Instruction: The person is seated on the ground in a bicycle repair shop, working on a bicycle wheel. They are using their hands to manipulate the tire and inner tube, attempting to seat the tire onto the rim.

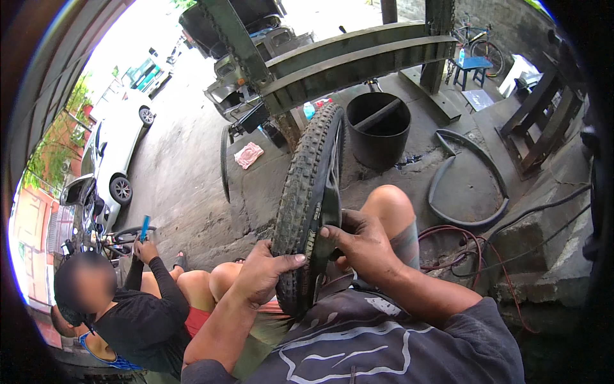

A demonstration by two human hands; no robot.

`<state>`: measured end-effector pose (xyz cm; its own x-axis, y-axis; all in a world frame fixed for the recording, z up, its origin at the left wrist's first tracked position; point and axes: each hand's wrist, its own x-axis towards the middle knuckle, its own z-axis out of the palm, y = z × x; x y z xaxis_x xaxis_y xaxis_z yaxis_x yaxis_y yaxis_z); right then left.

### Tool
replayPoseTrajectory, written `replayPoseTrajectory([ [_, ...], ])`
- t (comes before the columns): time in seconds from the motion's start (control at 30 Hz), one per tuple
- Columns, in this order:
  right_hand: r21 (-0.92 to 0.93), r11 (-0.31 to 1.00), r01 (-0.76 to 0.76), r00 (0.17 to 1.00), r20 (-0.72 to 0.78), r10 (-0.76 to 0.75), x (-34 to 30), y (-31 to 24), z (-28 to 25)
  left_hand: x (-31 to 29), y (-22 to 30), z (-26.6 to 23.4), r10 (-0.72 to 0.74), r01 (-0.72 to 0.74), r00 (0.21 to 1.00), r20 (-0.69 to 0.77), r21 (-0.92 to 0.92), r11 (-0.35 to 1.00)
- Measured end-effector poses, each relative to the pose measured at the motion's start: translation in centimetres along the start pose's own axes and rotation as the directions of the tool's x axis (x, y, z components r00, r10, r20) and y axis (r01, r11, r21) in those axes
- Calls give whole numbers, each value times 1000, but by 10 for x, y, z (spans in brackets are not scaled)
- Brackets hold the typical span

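A black knobbly bicycle tyre (299,185) stands upright in front of me, its lower end against my lap. My left hand (265,275) grips its near lower part, the thumb lying across toward the sidewall. On the other side, my right hand (364,243) is closed on the sidewall edge, thumb pressed on the outside. Its fingers reach in behind the edge and are partly hidden. A dark, smooth strip (329,208) shows along the tyre's inner side above the right hand; whether it is an inner tube I cannot tell.
A black metal tub (378,144) stands beyond the tyre, under a steel beam frame (358,61). A loop of dark rubber (436,205) and red hose (476,272) lie at right. A person (150,313) sits close at left, holding a blue phone (145,225). A pink cloth (248,155) lies on the ground.
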<state>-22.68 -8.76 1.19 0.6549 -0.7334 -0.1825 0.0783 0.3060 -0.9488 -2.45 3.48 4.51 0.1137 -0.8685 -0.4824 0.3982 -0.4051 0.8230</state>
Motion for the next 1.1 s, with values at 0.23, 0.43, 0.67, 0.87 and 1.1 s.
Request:
replayPoseTrajectory([
  [0.23,-158,983,97,995,-12,-100,4,7,-5,5,-23,-5,7,97,954,301,-328,940],
  [0.43,-175,983,50,996,82,-36,6,-6,-5,-2,-30,-4,13,73,946,324,-250,966],
  [0.67,-348,925,155,976,200,-88,-1,-17,-19,1,-50,-9,85,-4,925,371,-214,977],
  [0.87,-223,974,36,992,127,-8,-16,-15,-17,4,-56,-10,82,10,919,386,-230,973],
  [1.1,-266,957,113,991,92,-92,-11,-23,-8,-9,-46,-5,101,-22,933,345,-228,973],
])
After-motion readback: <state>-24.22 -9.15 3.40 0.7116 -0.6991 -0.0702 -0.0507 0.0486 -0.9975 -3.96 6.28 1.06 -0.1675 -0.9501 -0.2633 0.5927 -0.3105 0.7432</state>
